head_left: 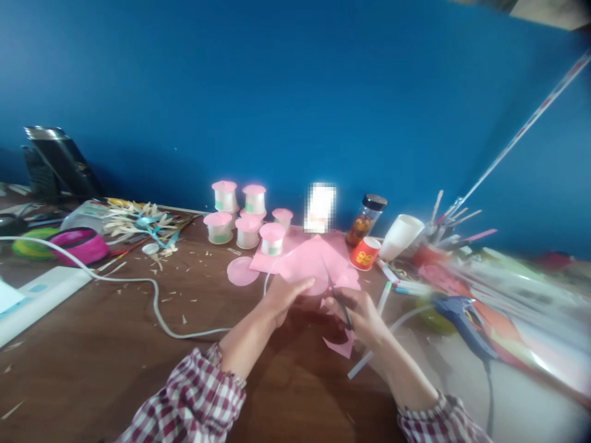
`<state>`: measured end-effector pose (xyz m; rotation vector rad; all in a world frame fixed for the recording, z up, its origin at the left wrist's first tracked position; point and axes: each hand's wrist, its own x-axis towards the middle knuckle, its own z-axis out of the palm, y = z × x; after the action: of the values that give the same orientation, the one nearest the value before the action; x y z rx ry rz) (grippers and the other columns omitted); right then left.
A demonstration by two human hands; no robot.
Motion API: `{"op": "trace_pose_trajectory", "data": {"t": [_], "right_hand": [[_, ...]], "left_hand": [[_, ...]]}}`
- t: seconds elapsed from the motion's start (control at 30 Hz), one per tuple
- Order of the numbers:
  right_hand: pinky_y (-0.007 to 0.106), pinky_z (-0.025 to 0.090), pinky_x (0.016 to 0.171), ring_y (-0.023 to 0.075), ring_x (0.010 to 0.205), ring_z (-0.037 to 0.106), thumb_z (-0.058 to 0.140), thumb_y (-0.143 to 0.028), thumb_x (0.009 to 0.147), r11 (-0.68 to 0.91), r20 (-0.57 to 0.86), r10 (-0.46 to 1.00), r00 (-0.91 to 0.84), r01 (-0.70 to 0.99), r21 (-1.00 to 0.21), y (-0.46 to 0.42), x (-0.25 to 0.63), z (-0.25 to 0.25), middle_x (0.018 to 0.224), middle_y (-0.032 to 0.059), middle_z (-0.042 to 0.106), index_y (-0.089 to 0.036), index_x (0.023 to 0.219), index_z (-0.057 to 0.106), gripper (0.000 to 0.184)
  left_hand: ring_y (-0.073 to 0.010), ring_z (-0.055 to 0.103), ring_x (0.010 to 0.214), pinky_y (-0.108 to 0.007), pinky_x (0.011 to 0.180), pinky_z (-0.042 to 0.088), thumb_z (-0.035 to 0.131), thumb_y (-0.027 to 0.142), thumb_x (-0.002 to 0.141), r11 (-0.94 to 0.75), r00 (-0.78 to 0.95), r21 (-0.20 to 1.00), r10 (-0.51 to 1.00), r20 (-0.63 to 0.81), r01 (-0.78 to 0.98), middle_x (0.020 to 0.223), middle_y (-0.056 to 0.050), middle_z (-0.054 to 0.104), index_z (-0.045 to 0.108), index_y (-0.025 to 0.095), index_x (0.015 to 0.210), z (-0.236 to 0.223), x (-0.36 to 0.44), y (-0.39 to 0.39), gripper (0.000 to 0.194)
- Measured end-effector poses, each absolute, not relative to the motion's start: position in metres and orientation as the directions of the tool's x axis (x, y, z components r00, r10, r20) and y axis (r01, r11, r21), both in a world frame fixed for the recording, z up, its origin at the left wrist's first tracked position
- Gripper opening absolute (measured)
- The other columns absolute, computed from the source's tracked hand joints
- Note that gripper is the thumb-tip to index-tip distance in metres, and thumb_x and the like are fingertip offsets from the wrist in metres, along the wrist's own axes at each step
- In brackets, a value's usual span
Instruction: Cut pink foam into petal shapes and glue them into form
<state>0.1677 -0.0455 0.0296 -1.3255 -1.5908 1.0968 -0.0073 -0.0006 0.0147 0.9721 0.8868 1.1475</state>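
My left hand (284, 298) is closed on a sheet of pink paper (302, 261), its thumb lying on top near the lower edge. In my right hand (362, 314) is a pair of scissors (341, 301), whose blades point up and away beside the right part of the paper. Whether the blades touch the paper I cannot tell. A curved pink offcut (340, 346) lies on the table just below my right hand. To the left of the paper rests a pink paper circle (242, 271). Several small white cups with pink paper tops (272, 237) stand behind it, some stacked.
A glowing blurred rectangle (320, 208) stands behind the paper. Right of it are a dark-lidded jar (367, 218), a red paper cup (365, 253) and a white cup (401, 237). A blue glue gun (466, 323) lies farther right. A white cable (159, 307) crosses the left side.
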Motion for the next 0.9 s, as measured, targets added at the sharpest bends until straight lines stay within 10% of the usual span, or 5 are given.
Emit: {"op": "trace_pose_trajectory", "data": {"t": [0.9], "right_hand": [[0.019,0.035,0.035,0.0080,0.037,0.042,0.070,-0.045,0.072,0.069,0.024,0.989,-0.146,0.313,-0.947,-0.0470,0.1649,0.0398,0.045,-0.0065,0.043,-0.014,0.071,0.062,0.032]], "left_hand": [[-0.0254,0.066,0.085,-0.035,0.072,0.052,0.077,0.029,0.065,0.147,0.172,0.957,0.979,-0.106,-0.248,0.093,-0.011,0.070,0.065,0.012,0.099,0.0196,-0.0088,0.0006,0.040]]}}
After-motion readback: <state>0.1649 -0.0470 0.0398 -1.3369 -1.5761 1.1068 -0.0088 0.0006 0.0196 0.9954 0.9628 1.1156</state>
